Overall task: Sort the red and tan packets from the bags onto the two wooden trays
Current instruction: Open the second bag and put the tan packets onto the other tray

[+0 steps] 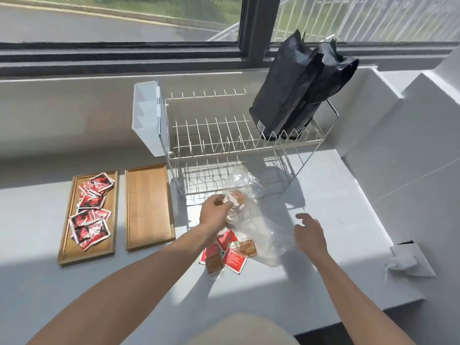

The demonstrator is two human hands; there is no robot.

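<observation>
A white counter [323, 195] runs beneath a dark-framed window [254, 28], sunlight falling across it in hard-edged patches. Centred below the window's upright bar stands a white wire dish rack [224, 135]. Beyond the glass, a paved road [74, 23] lies left of the bar, white railings [361, 16] to its right. White walls [410, 133] step inward right of the rack.

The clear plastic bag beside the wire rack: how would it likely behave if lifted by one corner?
The clear, crinkled plastic bag would probably go limp and sag, since it already lies crumpled and shapeless on the counter. Its open end looks spilled: red and tan packets lie at its mouth, so more may slide out. The left hand gripping tan packets through the film suggests that it is thin and light.
</observation>
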